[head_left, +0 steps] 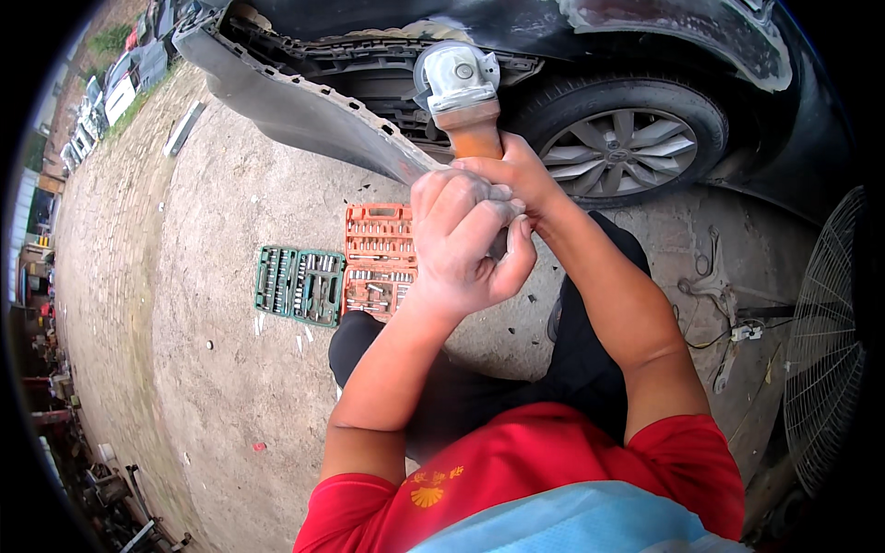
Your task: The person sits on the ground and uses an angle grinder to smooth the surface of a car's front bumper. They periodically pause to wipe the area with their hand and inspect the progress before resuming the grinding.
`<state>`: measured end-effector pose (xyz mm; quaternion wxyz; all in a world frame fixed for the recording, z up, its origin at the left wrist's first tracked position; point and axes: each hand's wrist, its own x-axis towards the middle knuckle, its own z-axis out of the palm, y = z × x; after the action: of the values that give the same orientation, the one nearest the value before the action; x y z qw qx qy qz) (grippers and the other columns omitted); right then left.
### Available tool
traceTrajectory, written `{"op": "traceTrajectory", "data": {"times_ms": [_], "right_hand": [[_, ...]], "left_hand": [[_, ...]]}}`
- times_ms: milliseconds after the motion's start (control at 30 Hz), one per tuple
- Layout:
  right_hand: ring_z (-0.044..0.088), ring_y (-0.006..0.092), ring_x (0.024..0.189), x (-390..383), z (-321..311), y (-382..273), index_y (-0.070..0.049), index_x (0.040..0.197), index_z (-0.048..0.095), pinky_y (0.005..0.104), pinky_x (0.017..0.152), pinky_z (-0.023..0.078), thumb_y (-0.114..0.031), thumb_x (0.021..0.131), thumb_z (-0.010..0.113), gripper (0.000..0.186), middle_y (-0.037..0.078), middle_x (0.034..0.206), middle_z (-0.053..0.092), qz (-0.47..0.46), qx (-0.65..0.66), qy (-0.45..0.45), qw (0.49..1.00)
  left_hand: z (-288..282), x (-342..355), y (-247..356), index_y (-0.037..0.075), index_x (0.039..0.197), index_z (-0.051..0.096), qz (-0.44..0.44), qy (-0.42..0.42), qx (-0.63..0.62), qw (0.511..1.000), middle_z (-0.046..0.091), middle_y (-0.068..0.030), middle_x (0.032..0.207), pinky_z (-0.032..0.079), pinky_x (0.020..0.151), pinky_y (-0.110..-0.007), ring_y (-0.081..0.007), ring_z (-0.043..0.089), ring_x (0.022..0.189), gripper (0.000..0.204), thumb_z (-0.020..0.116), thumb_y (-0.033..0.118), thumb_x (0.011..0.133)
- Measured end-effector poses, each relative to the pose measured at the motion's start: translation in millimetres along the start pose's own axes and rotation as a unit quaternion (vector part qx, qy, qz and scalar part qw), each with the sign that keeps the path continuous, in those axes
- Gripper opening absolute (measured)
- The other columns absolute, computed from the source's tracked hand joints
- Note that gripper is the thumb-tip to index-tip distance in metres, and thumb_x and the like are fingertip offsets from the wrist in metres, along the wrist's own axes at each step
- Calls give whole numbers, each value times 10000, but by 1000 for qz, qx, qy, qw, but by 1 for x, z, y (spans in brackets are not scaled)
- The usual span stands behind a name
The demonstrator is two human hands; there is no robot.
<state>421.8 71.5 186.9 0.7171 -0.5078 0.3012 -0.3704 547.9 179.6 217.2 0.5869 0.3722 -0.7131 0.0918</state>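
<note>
In front of me, close to the car's wheel (619, 143), I hold an angle grinder (475, 134) with a dusty grey head and an orange body. My right hand (516, 173) is closed around the orange body, partly hidden behind my other hand. My left hand (468, 241), coated in pale dust, has its fingers curled tight just in front of the right one; what they grip, if anything, is hidden. Beyond both hands, a loose grey bumper (295, 111) sticks out from the front of the dark car (516, 23).
On the concrete ground lie an orange socket set case (378, 210) and a green one (300, 284), both opened. A large wire fan guard (820, 350) stands at right, near metal tools (710, 281). Parts and clutter line the far left edge.
</note>
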Motion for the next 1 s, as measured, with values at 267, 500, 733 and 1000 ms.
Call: {"op": "traceTrajectory", "data": {"times_ms": [267,500,733,1000], "right_hand": [[706,108,774,1,0,0,-11,1073,728,299,657,577,-161,902,903,287,37,945,731,-10,0,-1,1000],[709,109,762,2,0,2,-4,1056,732,297,650,577,-176,896,912,296,42,941,736,-7,2,2,1000],[711,108,761,1,0,0,-6,1052,736,296,646,576,-179,896,913,293,42,939,740,-9,-7,6,1000],[696,100,795,2,1,-3,-2,1097,722,300,683,576,-190,907,911,328,33,972,731,-10,-16,-9,1000]], "left_hand": [[4,-2,-4,81,910,715,6,5,-13,1000,664,-69,916,483,813,-446,-310,640,858,190,809,88,745],[5,-1,-4,82,902,714,8,12,-11,1000,652,-65,900,479,807,-445,-306,630,841,181,806,79,745],[-1,1,1,62,893,733,-3,-12,6,1000,728,-90,950,519,840,-429,-296,684,851,81,785,83,834],[-2,2,1,60,897,743,-2,-16,7,1000,736,-95,962,520,842,-428,-299,689,864,78,788,92,842]]}}
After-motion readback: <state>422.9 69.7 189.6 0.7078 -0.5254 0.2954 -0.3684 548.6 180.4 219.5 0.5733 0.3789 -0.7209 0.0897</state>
